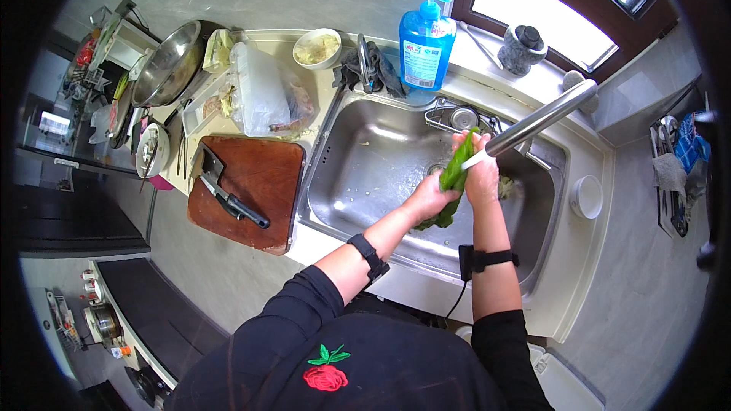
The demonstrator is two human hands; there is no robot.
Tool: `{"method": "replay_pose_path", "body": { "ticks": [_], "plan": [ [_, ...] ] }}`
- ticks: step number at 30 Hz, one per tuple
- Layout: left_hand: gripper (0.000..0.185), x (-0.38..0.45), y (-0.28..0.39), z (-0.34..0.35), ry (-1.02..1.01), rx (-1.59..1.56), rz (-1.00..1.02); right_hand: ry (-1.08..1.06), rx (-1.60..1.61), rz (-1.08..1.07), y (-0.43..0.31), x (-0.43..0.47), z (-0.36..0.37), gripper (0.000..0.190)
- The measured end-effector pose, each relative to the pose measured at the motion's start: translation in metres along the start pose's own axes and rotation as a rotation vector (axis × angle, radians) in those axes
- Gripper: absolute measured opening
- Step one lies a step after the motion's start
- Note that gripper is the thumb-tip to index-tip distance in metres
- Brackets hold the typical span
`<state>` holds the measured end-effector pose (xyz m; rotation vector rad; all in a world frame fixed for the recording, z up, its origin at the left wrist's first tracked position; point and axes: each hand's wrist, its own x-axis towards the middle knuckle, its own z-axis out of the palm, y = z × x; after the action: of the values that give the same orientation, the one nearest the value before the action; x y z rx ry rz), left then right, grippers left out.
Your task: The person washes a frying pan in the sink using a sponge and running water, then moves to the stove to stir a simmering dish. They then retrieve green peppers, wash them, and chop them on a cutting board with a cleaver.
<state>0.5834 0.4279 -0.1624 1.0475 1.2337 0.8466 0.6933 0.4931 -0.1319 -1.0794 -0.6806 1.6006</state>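
Observation:
My left hand [432,197] grips a long green leafy vegetable [454,174] over the stainless steel sink [371,148]. Its upper end lies against my right hand [481,174], whose fingers are partly hidden by the leaf and the faucet spout [539,117]. Water runs from the spout onto the leaf and my right hand. Pale scraps [505,187] of vegetable lie in the sink to the right of my hands.
Left of the sink, a cleaver [212,165] and a black-handled knife or peeler [243,208] rest on a wooden cutting board [268,174]. Behind stand a white bowl of chopped vegetable [317,49], plastic bags [260,91] and a blue soap bottle [425,51]. A white bowl [586,197] sits right.

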Motion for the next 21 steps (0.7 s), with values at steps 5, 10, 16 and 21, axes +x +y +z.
{"method": "replay_pose_path", "body": {
  "ticks": [5, 10, 16, 21],
  "plan": [
    [0.029, 0.038, 0.020, 0.006, 0.213, -0.116, 0.035, 0.106, -0.688, -0.245, 0.030, -0.037, -0.004, 0.046],
    [0.038, 0.060, 0.025, 0.023, 0.146, -0.075, 0.038, 0.229, -0.866, -0.415, 0.036, -0.052, -0.014, 0.042],
    [0.033, 0.057, 0.036, 0.028, 0.103, -0.390, 0.016, -0.048, -0.145, -0.077, 0.016, -0.060, -0.035, 0.048],
    [0.032, 0.062, 0.038, 0.019, 0.147, -0.610, -0.158, 0.028, -0.492, -0.133, 0.007, -0.069, -0.022, 0.036]
  ]
}}
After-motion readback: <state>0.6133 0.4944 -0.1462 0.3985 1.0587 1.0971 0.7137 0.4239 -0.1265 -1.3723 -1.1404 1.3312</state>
